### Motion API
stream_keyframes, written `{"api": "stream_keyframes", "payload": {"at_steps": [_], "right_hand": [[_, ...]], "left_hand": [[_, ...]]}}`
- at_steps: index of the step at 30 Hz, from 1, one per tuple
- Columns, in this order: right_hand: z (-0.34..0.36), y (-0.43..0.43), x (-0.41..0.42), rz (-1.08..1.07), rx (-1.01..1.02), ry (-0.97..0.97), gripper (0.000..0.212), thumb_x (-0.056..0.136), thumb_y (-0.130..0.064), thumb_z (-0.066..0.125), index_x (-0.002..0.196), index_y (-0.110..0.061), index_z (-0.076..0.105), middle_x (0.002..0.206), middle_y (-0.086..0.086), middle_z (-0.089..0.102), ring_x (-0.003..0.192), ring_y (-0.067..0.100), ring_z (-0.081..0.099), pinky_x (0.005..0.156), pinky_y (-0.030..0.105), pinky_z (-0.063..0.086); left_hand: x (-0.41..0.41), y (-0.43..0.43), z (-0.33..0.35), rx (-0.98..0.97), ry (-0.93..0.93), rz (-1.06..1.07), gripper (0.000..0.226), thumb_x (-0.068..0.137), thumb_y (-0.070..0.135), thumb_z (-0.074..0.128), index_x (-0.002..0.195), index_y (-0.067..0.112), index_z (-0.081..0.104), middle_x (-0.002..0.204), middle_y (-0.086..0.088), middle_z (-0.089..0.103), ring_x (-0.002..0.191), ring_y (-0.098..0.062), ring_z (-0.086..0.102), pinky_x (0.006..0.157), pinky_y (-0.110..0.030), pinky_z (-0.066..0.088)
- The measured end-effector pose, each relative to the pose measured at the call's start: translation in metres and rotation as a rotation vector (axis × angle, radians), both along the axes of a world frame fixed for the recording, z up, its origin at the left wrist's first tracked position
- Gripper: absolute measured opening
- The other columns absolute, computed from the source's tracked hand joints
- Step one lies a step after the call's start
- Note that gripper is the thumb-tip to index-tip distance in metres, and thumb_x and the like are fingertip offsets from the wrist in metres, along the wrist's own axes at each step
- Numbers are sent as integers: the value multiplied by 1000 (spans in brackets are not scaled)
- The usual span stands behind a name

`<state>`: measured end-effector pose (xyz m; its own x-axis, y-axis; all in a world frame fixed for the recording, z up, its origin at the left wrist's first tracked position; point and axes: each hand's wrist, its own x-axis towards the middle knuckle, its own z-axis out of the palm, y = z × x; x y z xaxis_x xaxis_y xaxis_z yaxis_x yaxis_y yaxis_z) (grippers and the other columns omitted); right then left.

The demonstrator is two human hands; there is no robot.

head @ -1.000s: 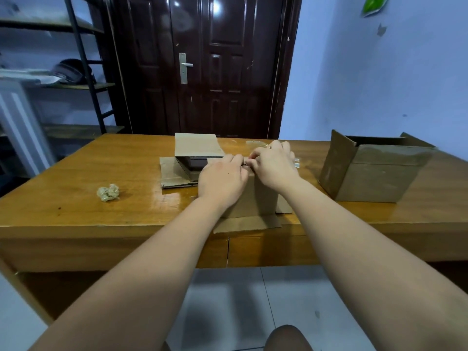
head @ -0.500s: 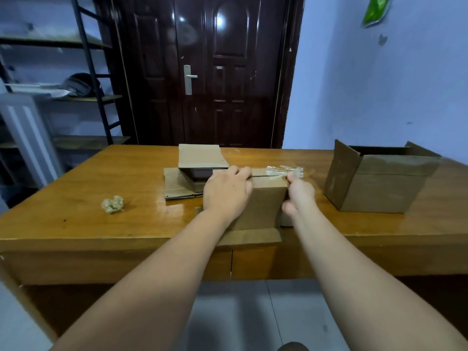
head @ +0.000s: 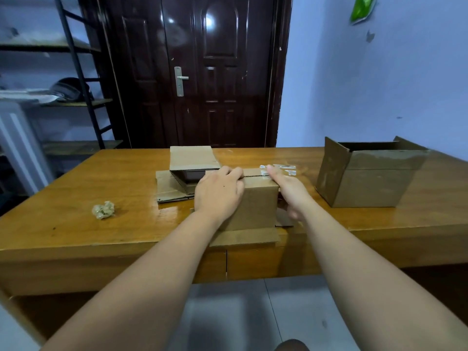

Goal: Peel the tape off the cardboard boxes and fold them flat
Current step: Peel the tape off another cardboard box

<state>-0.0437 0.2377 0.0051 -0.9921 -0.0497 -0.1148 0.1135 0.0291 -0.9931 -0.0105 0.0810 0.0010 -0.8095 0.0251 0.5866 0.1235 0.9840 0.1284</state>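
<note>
A small brown cardboard box point(head: 255, 206) stands at the near edge of the wooden table point(head: 106, 239), its bottom flap spread over the edge. My left hand point(head: 219, 192) lies flat on the box's top left corner and holds it down. My right hand point(head: 288, 191) grips the box's right end, with its thumb on a strip of clear tape point(head: 278, 169) that sticks out past the top right edge. Behind the box lies a partly flattened box point(head: 188, 173) with one flap raised.
A larger open cardboard box point(head: 367, 178) stands on the table to the right. A crumpled ball of tape point(head: 103, 210) lies on the left part of the table. Behind are a dark door point(head: 215, 72) and a metal shelf point(head: 76, 84) on the left.
My right hand has moved from beside my left hand to the box's right end, drawing the clear tape off along the top seam. My left hand stays on the box.
</note>
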Motion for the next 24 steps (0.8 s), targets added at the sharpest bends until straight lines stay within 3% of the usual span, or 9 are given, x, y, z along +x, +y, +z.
{"api": "stream_keyframes", "payload": {"at_steps": [3,7,15,19,22,24], "right_hand": [[2,5,-2,-12,-170,-46,19,89,-34,65,94,-16,64,97,7,66,96,24,59,96,43,48],[-4,-4,0,-102,-323,-122,28,90,-35,64,107,-13,61,99,10,67,96,26,63,86,40,53],[-13,-9,3,-157,-401,-144,33,90,-46,60,102,-17,66,102,11,71,98,31,65,93,49,51],[-22,-5,0,-200,-416,-138,34,90,-43,60,108,-15,66,101,10,70,97,26,64,90,41,53],[-27,-2,0,-231,-435,-121,26,93,-38,58,99,-14,67,81,4,65,75,15,58,76,31,52],[-28,-5,-2,-259,-435,-122,24,94,-37,57,91,-16,67,84,6,63,80,19,58,87,38,53]], "left_hand": [[0,2,1,3,1,-7,33,98,27,31,116,26,58,107,2,61,96,-18,56,77,-29,43],[0,0,-1,16,1,-18,33,98,27,32,116,27,59,107,4,62,95,-16,57,79,-29,47],[-1,0,-1,29,7,-30,32,97,27,33,113,26,60,108,3,62,96,-18,57,80,-30,47],[0,0,-1,19,17,-35,31,97,26,33,112,26,61,106,3,62,95,-17,56,77,-29,43],[0,-1,-2,28,12,-44,31,97,27,33,112,26,61,106,3,62,95,-17,56,77,-30,44],[-1,-2,-2,33,12,-47,32,97,26,34,112,25,61,107,3,62,96,-17,57,77,-30,44]]}}
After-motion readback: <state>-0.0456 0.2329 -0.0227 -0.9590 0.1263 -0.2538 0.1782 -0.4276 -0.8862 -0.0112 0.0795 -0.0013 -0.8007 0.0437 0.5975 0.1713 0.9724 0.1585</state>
